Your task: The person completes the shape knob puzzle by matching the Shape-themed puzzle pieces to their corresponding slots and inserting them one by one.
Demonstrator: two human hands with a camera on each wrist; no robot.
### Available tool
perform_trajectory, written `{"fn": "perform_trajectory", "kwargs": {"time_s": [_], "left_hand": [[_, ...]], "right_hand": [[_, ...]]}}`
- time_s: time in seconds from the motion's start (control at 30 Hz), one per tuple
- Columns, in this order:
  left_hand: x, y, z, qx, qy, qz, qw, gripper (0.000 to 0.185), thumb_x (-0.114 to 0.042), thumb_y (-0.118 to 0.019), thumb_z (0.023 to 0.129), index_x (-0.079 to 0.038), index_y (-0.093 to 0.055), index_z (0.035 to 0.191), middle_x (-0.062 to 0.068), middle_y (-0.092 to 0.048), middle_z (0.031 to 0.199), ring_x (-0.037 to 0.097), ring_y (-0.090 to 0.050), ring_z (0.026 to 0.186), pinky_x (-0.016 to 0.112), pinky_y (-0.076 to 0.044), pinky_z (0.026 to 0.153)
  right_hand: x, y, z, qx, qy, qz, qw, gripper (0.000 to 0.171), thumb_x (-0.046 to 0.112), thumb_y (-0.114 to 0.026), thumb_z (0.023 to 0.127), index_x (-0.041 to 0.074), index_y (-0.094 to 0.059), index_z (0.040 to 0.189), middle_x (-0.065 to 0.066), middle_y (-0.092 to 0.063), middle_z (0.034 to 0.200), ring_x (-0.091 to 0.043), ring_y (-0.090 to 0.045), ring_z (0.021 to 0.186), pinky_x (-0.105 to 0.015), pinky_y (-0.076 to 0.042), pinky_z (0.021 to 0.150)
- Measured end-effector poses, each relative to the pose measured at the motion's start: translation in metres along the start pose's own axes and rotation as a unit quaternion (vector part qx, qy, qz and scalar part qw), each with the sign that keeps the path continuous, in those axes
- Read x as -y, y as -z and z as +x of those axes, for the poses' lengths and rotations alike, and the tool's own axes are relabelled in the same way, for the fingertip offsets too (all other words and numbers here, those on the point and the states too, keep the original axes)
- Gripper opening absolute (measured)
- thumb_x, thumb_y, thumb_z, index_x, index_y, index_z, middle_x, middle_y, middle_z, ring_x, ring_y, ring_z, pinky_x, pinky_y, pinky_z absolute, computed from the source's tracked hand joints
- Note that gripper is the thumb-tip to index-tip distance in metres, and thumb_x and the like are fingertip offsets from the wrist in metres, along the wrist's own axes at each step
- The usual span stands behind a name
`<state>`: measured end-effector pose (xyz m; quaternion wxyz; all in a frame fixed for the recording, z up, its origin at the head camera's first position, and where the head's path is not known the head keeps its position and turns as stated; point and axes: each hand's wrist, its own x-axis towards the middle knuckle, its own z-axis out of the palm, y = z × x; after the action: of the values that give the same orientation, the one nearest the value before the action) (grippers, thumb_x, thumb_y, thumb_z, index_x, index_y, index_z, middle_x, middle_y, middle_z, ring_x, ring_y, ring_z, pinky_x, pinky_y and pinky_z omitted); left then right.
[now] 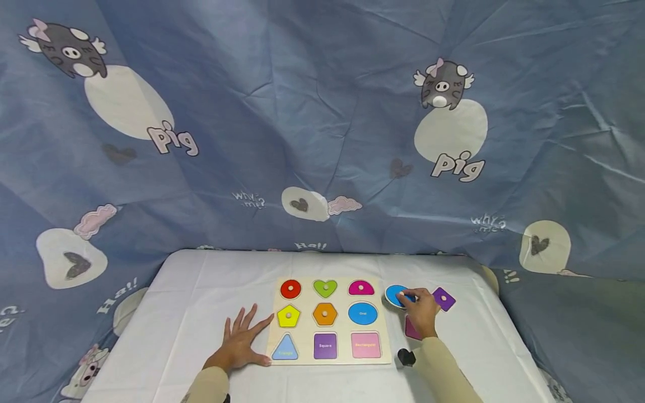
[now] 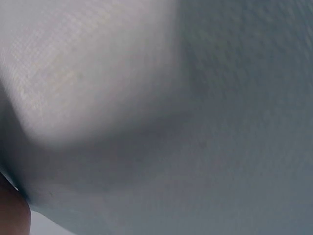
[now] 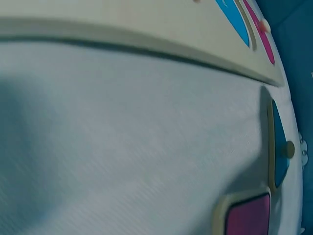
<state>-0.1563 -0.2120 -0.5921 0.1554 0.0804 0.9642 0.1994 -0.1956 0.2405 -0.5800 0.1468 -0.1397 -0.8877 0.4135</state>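
Blue oval piece (image 1: 395, 295) lies on the white table (image 1: 191, 313) just off the right edge of the wooden puzzle board (image 1: 330, 321), and the right hand (image 1: 422, 311) has its fingertips curled onto it near the small knob. In the right wrist view the same piece (image 3: 279, 147) shows edge-on with its peg sticking out, and the board's rim (image 3: 146, 34) runs across the top. A purple diamond piece (image 1: 444, 299) sits just beside the right hand on its far side, and a magenta piece (image 1: 411, 329) lies partly hidden under the wrist (its shape cannot be told). The left hand (image 1: 242, 341) rests flat on the table with fingers spread and straight, its fingertips touching the board's left edge near the yellow pentagon (image 1: 288, 317) and the blue triangle slot (image 1: 285, 348). The left wrist view shows only blurred white cloth. On the board, the oval slot (image 1: 363, 313), square slot (image 1: 325, 346) and rectangle slot (image 1: 365, 345) stand without pieces.
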Motion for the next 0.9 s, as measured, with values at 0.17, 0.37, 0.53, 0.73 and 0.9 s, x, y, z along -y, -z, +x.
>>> {"fn": "perform_trajectory", "kwargs": {"time_s": [0.17, 0.37, 0.53, 0.73, 0.9], "left_hand": [[0.000, 0.001, -0.002, 0.006, -0.001, 0.001, 1.0000, 0.110, -0.062, -0.085, 0.049, -0.031, -0.041, 0.145, 0.017, -0.010, 0.160, 0.045, 0.000, 0.144, 0.066, 0.011, 0.110], [-0.002, 0.004, -0.003, 0.002, 0.000, 0.005, 1.0000, 0.110, -0.061, -0.085, 0.049, -0.029, -0.042, 0.145, 0.018, -0.012, 0.160, 0.045, -0.001, 0.144, 0.067, 0.008, 0.110], [-0.001, 0.003, -0.002, -0.002, 0.000, 0.003, 1.0000, 0.109, -0.061, -0.085, 0.048, -0.028, -0.043, 0.144, 0.018, -0.012, 0.160, 0.045, -0.001, 0.144, 0.067, 0.008, 0.110], [0.000, 0.002, -0.002, -0.004, -0.004, 0.005, 1.0000, 0.110, -0.061, -0.085, 0.049, -0.029, -0.043, 0.144, 0.018, -0.011, 0.160, 0.045, -0.001, 0.144, 0.067, 0.009, 0.109], [-0.002, 0.001, -0.003, -0.006, -0.007, 0.000, 1.0000, 0.109, -0.059, -0.086, 0.048, -0.029, -0.043, 0.144, 0.017, -0.011, 0.160, 0.045, -0.001, 0.144, 0.067, 0.010, 0.110]], "right_hand": [[0.005, -0.007, -0.009, -0.004, 0.013, 0.006, 1.000, 0.021, 0.014, -0.078, 0.080, -0.002, -0.074, 0.094, -0.018, -0.066, 0.098, -0.036, -0.058, 0.100, -0.056, -0.026, 0.087], [0.010, -0.018, -0.017, 0.000, 0.020, 0.011, 1.000, 0.018, 0.013, -0.078, 0.080, -0.001, -0.075, 0.092, -0.016, -0.066, 0.096, -0.035, -0.058, 0.100, -0.050, -0.027, 0.082], [0.015, -0.026, -0.024, 0.009, 0.019, 0.012, 1.000, 0.018, 0.013, -0.078, 0.080, 0.000, -0.075, 0.091, -0.015, -0.065, 0.096, -0.036, -0.057, 0.101, -0.051, -0.027, 0.085], [0.018, -0.037, -0.033, 0.021, 0.016, 0.021, 0.999, 0.017, 0.014, -0.079, 0.079, 0.001, -0.075, 0.089, -0.013, -0.065, 0.093, -0.034, -0.057, 0.100, -0.049, -0.026, 0.089], [0.023, -0.043, -0.039, 0.031, 0.023, 0.023, 0.999, 0.017, 0.013, -0.079, 0.079, 0.001, -0.075, 0.089, -0.011, -0.064, 0.090, -0.031, -0.058, 0.094, -0.047, -0.033, 0.087]]}}
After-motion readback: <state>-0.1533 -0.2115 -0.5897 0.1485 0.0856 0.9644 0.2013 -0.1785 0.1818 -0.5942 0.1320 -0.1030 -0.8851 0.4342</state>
